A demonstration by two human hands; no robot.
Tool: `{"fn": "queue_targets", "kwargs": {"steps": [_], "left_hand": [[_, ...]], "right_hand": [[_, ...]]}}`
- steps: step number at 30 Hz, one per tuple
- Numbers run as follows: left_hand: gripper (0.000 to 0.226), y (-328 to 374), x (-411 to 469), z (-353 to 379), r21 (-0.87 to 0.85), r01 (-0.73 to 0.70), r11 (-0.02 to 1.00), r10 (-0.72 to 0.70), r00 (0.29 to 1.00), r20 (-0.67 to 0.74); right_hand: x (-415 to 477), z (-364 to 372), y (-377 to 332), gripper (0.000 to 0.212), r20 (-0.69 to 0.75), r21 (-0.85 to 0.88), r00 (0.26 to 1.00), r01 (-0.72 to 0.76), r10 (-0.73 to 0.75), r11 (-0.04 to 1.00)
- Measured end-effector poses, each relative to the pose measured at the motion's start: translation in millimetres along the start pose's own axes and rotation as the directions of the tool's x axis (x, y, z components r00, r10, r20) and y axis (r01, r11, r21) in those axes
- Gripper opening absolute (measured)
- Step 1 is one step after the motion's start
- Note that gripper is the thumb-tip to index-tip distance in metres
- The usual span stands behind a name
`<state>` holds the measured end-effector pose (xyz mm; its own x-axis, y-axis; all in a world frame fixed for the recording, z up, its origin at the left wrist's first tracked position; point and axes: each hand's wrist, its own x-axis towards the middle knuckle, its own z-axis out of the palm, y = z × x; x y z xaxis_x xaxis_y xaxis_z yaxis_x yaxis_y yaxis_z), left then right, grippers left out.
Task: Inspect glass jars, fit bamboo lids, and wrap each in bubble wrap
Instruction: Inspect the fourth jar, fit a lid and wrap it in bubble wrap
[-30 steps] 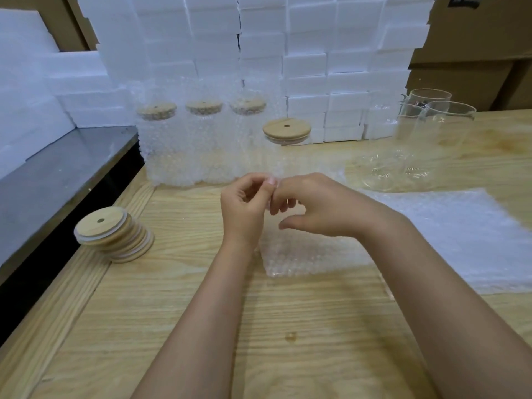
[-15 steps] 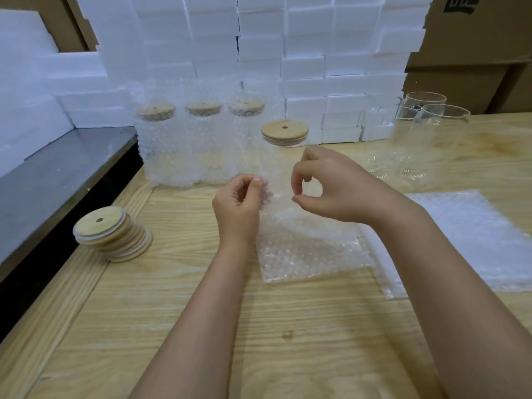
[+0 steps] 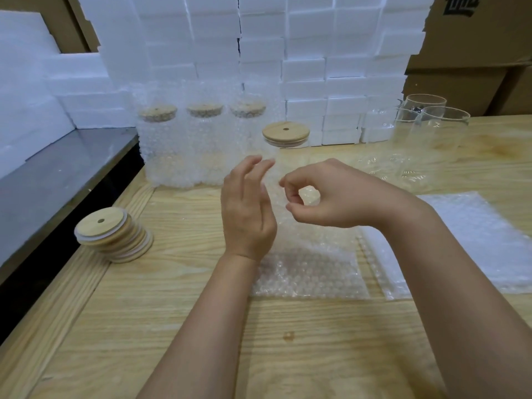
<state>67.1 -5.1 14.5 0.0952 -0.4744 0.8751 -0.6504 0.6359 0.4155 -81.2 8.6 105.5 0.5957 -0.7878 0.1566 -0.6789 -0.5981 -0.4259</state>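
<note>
Pinching bubble wrap (image 3: 308, 272), right fingers (image 3: 305, 175) hover before an empty lidded jar (image 3: 286, 133); left fingers (image 3: 250, 168) spread.

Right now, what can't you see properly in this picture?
Head view only:
Right hand: whether its fingers pinch the bubble wrap; the sheet is clear and blurred.
Lidded jar: lower part, behind the left hand and right hand.
Lid stack: the count; lids overlap.
Box print: cut off by the top edge.
Empty glasses: how many; they overlap.
</note>
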Motion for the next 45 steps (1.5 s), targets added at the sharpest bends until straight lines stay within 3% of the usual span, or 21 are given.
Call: {"fn": "queue_targets", "kwargs": {"steps": [3,9,10,12,14,15,16,18,20,26,33,38,41,45], "left_hand": [[0.040,2,1,2,0.169,-0.170,0.971,0.165,0.985,0.045],[0.024,-2,-1,0,0.253,-0.137,0.958,0.134,0.991,0.030],[0.021,-2,-1,0,0.261,-0.125,0.957,0.125,0.992,0.020],[0.020,-2,-2,0,0.271,-0.093,0.958,0.096,0.995,0.002],[0.021,-1,-2,0,0.264,-0.051,0.963,0.055,0.998,-0.010],[0.021,0,-1,0,0.255,-0.033,0.967,0.037,0.999,-0.013],[0.022,0,-1,0,0.243,-0.017,0.970,0.021,1.000,-0.013],[0.022,-1,-1,0,0.231,-0.004,0.973,0.004,1.000,0.000],[0.021,-1,-1,1,0.227,-0.022,0.974,0.016,1.000,0.026],[0.020,-4,-2,2,0.192,-0.053,0.980,0.037,0.996,0.086],[0.021,-5,-4,4,0.186,-0.065,0.980,0.047,0.994,0.100],[0.024,-4,-5,2,0.169,-0.026,0.985,0.007,0.993,0.114],[0.040,1,-3,1,0.112,0.082,0.990,-0.096,0.986,0.134],[0.046,7,1,3,0.118,0.274,0.955,-0.287,0.950,0.123]], "right_hand": [[-1,-2,2,0.019,-0.023,0.013,0.999,0.028,-0.027,1.000],[-2,-5,3,0.018,0.006,0.065,1.000,0.004,-0.005,0.998],[0,-3,4,0.021,-0.050,0.094,0.999,0.005,0.000,0.996],[4,4,5,0.023,-0.361,0.148,0.932,0.082,-0.024,0.986],[11,12,9,0.009,-0.671,0.158,0.742,0.142,0.000,0.977],[14,14,12,0.016,-0.732,0.190,0.679,0.121,0.059,0.974],[16,17,15,0.030,-0.725,0.258,0.676,0.090,0.131,0.962],[21,22,23,0.056,-0.586,0.400,0.771,0.007,0.249,0.917],[24,29,30,0.070,-0.484,0.441,0.831,-0.037,0.273,0.897],[31,38,40,0.056,-0.427,0.491,0.875,0.013,0.228,0.871],[35,46,40,0.061,-0.545,0.495,0.794,0.046,0.268,0.868],[27,22,46,0.060,-0.666,0.547,0.657,0.108,0.354,0.830],[18,-1,45,0.059,-0.690,0.613,0.604,0.195,0.398,0.766],[7,-18,39,0.054,-0.658,0.689,0.624,0.272,0.422,0.672]]}}
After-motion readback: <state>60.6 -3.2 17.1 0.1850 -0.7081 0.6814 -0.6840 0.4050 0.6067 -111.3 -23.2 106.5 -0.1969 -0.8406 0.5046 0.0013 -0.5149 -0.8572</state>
